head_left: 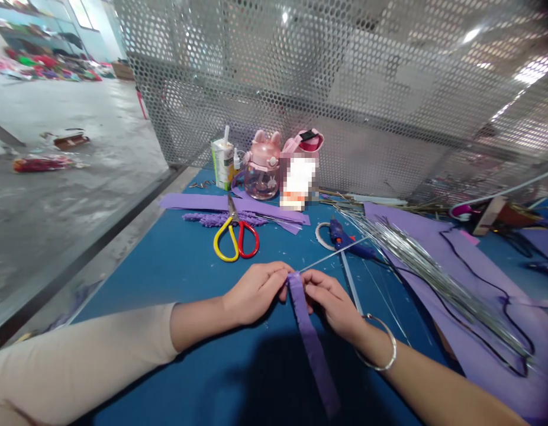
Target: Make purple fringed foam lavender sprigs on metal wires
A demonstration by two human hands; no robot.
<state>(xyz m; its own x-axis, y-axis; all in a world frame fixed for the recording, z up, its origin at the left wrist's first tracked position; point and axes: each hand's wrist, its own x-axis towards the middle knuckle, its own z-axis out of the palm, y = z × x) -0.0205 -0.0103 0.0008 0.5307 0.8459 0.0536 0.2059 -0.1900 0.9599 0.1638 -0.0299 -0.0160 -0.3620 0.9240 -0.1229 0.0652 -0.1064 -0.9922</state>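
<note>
Between my two hands, over the front half of the blue table, a purple strip [307, 331] with a frilled edge hangs down toward me. My left hand [258, 291] pinches its top end, fingers pressed together. On the other side, my right hand [329, 299] is closed at the strip's right edge, its fingertips partly hidden. A thin silvery wire [331, 253] runs from the strip's top end up to the right. Scissors [235, 234] with one yellow and one red handle lie beyond my left hand. Farther right rests a blue glue gun [342, 236].
Flat purple strips [198, 202] and a fringed purple piece [207, 219] lie behind the scissors. A drink carton [222, 164] and pink bottle [262, 168] stand at the back, before a perforated metal panel [238, 65]. Wire bundle [434, 272], purple sheet [416, 231] and black cord [473, 278] spread rightward.
</note>
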